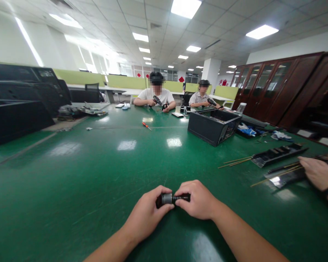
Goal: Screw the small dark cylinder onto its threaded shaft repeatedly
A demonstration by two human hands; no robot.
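Observation:
Both my hands rest on the green table close to me. My left hand and my right hand are closed round a small dark cylindrical part with a silver band, each gripping one end. The part lies level between my fingers, just above the table top. Its ends are hidden by my fingers.
An open black computer case stands at centre right. Black panels and thin sticks lie at the right, where another person's hand rests. A red screwdriver lies mid-table. Two people sit at the far end holding tools. Black equipment stands at the left.

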